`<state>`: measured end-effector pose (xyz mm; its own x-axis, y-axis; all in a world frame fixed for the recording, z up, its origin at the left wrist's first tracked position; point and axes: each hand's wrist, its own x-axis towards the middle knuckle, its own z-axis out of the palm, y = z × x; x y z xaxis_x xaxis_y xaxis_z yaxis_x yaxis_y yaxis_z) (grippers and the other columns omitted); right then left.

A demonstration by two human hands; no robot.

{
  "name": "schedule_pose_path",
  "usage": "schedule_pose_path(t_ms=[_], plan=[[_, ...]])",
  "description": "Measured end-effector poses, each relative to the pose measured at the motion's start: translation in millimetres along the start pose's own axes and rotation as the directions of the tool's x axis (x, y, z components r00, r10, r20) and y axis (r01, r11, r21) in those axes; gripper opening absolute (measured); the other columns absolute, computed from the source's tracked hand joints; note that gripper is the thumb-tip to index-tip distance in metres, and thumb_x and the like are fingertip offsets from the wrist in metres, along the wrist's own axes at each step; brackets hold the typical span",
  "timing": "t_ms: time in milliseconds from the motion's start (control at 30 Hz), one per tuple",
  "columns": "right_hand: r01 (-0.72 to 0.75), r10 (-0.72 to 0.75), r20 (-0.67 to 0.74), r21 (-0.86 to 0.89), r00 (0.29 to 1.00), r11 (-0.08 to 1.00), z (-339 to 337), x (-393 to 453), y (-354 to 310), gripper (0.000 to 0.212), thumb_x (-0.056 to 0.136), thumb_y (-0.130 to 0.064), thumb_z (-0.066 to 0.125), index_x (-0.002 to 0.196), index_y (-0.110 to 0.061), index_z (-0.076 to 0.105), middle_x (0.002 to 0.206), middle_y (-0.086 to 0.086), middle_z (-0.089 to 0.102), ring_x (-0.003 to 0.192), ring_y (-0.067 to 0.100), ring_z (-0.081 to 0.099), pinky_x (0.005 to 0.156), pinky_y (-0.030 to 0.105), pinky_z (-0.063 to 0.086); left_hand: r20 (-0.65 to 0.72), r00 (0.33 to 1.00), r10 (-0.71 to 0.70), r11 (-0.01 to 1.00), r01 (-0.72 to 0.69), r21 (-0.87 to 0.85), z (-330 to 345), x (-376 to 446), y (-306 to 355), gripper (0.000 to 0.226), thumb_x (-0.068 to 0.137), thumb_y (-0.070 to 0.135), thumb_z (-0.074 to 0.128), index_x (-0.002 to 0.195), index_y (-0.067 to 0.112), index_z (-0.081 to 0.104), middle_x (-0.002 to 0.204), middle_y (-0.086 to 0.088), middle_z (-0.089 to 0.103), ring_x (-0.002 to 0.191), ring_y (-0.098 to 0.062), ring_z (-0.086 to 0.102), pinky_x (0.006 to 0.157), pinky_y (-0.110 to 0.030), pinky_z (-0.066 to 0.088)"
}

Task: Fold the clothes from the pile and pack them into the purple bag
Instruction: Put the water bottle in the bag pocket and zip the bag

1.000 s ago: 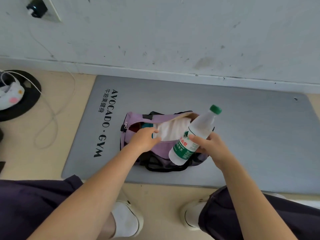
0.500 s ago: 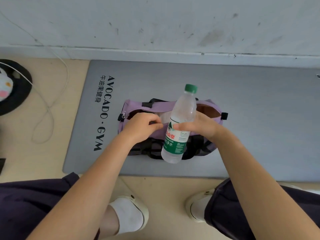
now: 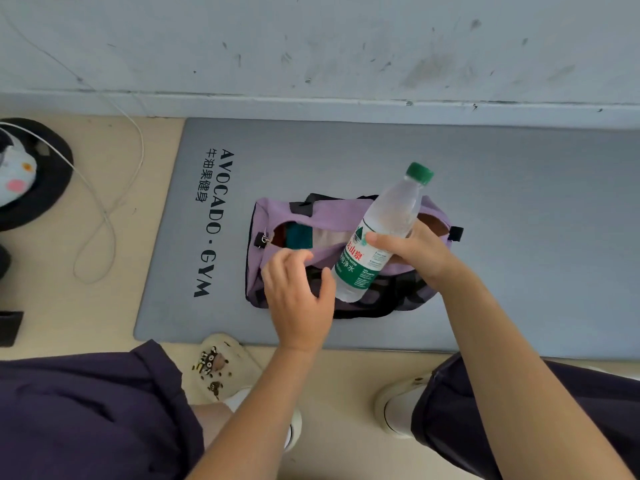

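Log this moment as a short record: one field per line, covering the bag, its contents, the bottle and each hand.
bag: purple bag lying on the grey mat, top open
contents: folded teal and pale cloth visible inside
bottle: water bottle, green cap on, tilted above the bag
right hand: right hand grips the bottle at its label
left hand: left hand over the bag's near side, fingers loose, holding nothing

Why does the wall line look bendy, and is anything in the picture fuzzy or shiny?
Head view: the wide-angle lens bows the wall's baseboard and the grey mat edges; light is soft and even, with only faint shadows under the purple bag; the left hand looks slightly smeared; the water bottle shows no strong glare.
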<state>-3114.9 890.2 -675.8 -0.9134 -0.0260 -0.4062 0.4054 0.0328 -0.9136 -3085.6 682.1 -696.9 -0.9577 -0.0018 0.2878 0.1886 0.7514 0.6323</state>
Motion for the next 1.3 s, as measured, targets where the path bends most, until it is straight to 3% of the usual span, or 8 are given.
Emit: schedule_pose_path(t_ms=[67,200,267,700,1000,1067,1200,1300], plan=[[0.007,-0.006,0.014,-0.037,1.0,0.999,-4,-3,2,0.036,0.081,-0.025,0.077,0.113,-0.014,0.066,0.11,0.002,0.073,0.103,0.018,0.07,0.092,0.042,0.056,0.16,0.974,-0.159,0.987,0.156,0.029,3,0,-6,0.017,0.088,0.026,0.064,0.083,0.01,0.061,0.087,-0.003,0.06,0.085,-0.023,0.053,0.07,-0.033,0.041],[-0.023,0.023,-0.012,0.019,1.0,1.0,-13,-7,8,0.044,0.077,-0.035,0.077,0.114,-0.016,0.066,0.111,0.002,0.073,0.104,0.021,0.069,0.086,0.041,0.057,0.596,0.427,-0.68,0.524,0.851,-0.011,15,18,-12,0.047,0.089,0.05,0.059,0.066,0.01,0.066,0.063,-0.001,0.068,0.047,-0.014,0.058,0.047,-0.024,0.041],[-0.031,0.033,-0.021,0.093,0.999,0.995,-15,-10,11,0.042,0.078,-0.035,0.075,0.115,-0.016,0.066,0.111,0.004,0.073,0.105,0.023,0.069,0.08,0.036,0.058,0.622,0.372,-0.689,0.466,0.885,-0.014,24,21,-12,0.049,0.085,0.057,0.061,0.067,0.012,0.068,0.056,0.005,0.068,0.038,-0.008,0.056,0.044,-0.021,0.037],[0.008,0.045,-0.221,0.236,0.974,0.972,-1,-5,19,0.039,0.086,-0.03,0.072,0.12,-0.015,0.062,0.111,0.003,0.073,0.104,0.02,0.069,0.082,0.035,0.059,0.708,0.501,-0.498,0.543,0.817,-0.196,11,0,-24,0.019,0.092,0.019,0.066,0.076,0.009,0.069,0.069,-0.001,0.071,0.046,-0.006,0.058,0.041,-0.01,0.037],[0.006,-0.005,0.005,-0.093,1.0,0.996,7,-4,12,0.049,0.072,-0.025,0.085,0.116,-0.025,0.063,0.111,-0.008,0.072,0.105,0.008,0.066,0.085,0.03,0.056,0.754,0.502,-0.423,0.626,0.764,-0.157,4,10,-34,0.022,0.093,0.023,0.064,0.075,0.012,0.07,0.068,0.002,0.073,0.051,-0.008,0.061,0.047,-0.018,0.038],[-0.006,0.012,0.038,-0.147,0.999,0.989,10,-4,14,0.049,0.069,-0.024,0.087,0.111,-0.03,0.064,0.108,-0.01,0.072,0.102,0.007,0.067,0.086,0.031,0.056,0.736,0.553,-0.39,0.745,0.659,-0.1,1,16,-38,0.024,0.093,0.027,0.064,0.072,0.017,0.07,0.069,0.003,0.073,0.052,-0.01,0.062,0.052,-0.024,0.041],[-0.015,0.028,0.067,-0.187,0.997,0.982,14,-5,18,0.048,0.063,-0.029,0.089,0.102,-0.04,0.064,0.102,-0.02,0.071,0.095,-0.002,0.066,0.078,0.022,0.056,0.371,0.9,-0.23,0.943,0.3,-0.141,-4,47,-39,0.017,0.086,0.039,0.068,0.101,0.032,0.066,0.106,0.01,0.066,0.083,-0.008,0.06,0.076,-0.027,0.048],[-0.016,0.038,0.099,-0.217,0.994,0.976,15,-4,18,0.049,0.061,-0.035,0.089,0.102,-0.045,0.062,0.104,-0.02,0.07,0.098,0.0,0.065,0.083,0.025,0.055,0.669,0.741,-0.046,0.994,0.1,-0.041,3,72,-35,0.043,0.094,0.042,0.059,0.134,0.026,0.054,0.136,0.004,0.051,0.119,-0.012,0.051,0.1,-0.032,0.043]])
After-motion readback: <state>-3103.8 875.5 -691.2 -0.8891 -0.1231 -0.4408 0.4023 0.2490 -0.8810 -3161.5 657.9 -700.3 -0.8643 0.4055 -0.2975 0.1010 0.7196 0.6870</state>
